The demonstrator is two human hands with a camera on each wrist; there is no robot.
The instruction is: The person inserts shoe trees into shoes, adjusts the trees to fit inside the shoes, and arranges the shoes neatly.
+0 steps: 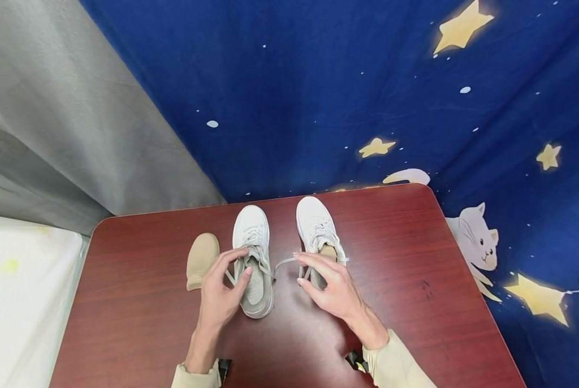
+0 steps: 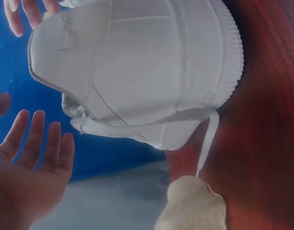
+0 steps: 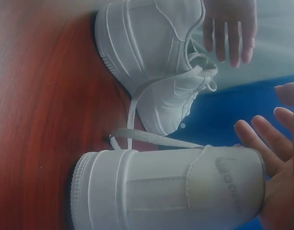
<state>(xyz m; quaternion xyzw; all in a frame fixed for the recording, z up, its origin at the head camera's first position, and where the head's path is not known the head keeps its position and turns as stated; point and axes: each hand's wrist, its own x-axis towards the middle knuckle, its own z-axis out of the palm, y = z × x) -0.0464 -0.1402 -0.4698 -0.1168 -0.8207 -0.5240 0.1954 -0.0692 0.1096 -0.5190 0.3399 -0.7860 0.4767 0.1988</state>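
Observation:
Two white lace-up sneakers stand upright on the table, toes toward the far edge. Over the opening of the left sneaker [image 1: 250, 220] is my left hand [image 1: 220, 295], thumb and fingers parted, with nothing between them. Beside the opening of the right sneaker [image 1: 312, 213], my right hand [image 1: 335, 291] has its fingers spread, with no lace gripped in the right wrist view. A loose lace [image 3: 154, 139] runs over the right sneaker's side and down between the pair. Another lace [image 2: 209, 139] hangs from the left sneaker toward the table. Inside the right sneaker, something tan [image 1: 328, 251] shows.
A tan insole-like piece [image 1: 202, 258] lies left of the left sneaker. The reddish-brown table [image 1: 139, 318] has a rounded far edge close to a blue star-patterned curtain [image 1: 294, 97]. A grey curtain [image 1: 85, 108] hangs at the far left, above a white-covered surface [image 1: 18, 302].

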